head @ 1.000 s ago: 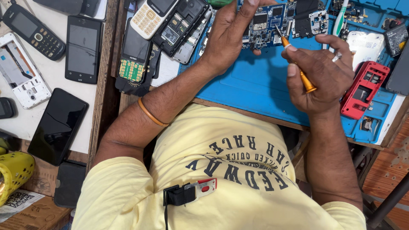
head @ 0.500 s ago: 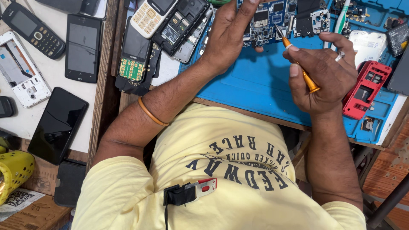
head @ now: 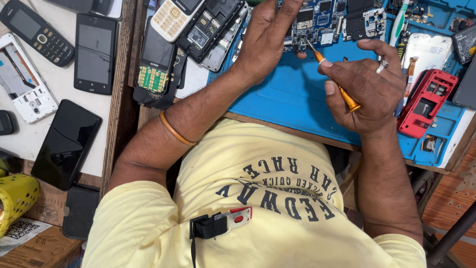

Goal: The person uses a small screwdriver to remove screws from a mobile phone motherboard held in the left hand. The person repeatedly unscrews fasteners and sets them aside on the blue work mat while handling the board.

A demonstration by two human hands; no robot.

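Phones lie spread on the left of the worktop. The left hand rests flat, fingers splayed and gripping nothing, holding down the blue circuit board at the mat's far edge. Just right, the right hand has a clenched grip on an orange screwdriver, tip touching the board's near edge. A red phone frame lies beside it.

At the upper left of the frame, a black phone shows a dark, blank screen, and a bigger black phone lies lower down with its dark screen up. A small keypad phone in the top left corner has a little dark screen. At the bottom left lies a white paper label with a black square code.
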